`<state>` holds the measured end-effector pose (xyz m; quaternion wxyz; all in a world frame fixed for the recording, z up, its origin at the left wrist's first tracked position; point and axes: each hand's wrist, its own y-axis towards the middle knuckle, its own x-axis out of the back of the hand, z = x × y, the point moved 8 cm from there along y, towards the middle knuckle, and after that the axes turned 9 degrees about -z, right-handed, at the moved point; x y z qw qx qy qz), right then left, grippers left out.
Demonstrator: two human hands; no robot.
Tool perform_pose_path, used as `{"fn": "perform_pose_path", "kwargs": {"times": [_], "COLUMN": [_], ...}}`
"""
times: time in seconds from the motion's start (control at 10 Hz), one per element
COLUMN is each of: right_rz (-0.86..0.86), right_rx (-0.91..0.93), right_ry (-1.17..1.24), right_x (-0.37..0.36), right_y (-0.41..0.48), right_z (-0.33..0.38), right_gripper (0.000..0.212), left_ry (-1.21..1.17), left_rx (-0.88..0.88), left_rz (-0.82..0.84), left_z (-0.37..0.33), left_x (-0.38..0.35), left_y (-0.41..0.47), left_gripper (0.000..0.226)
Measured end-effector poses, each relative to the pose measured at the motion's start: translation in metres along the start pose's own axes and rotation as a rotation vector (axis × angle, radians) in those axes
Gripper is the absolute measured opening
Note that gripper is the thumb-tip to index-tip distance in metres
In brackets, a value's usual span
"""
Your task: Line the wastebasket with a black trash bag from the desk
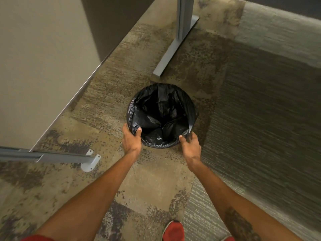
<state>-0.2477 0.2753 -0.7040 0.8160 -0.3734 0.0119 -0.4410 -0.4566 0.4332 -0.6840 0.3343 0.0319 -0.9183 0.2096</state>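
Observation:
A round wastebasket [157, 146] stands on the carpet in the middle of the head view. A black trash bag [161, 112] fills its inside and folds over its rim all round. My left hand [131, 139] grips the bag's edge at the near left of the rim, thumb inside. At the near right of the rim, my right hand [190, 144] pinches the bag's edge, thumb over the plastic.
A grey desk leg with a flat foot [175, 46] stands just behind the basket. A beige partition panel [43, 58] with a metal base and bracket [90, 161] runs along the left. My red shoe [172, 231] is at the bottom edge.

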Motion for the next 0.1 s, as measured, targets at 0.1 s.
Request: {"fn": "perform_pose_path", "kwargs": {"times": [0.1], "right_rz": [-0.094], "right_rx": [0.227], "right_ry": [-0.298], "right_x": [0.0149], "right_y": [-0.0162], "right_z": [0.0207], "right_gripper": [0.055], "left_ry": [0.175], "left_rx": [-0.114], "left_rz": [-0.047], "left_z": [-0.0204], "left_x": [0.0087], "left_y": [-0.0184], "left_gripper": [0.064]}}
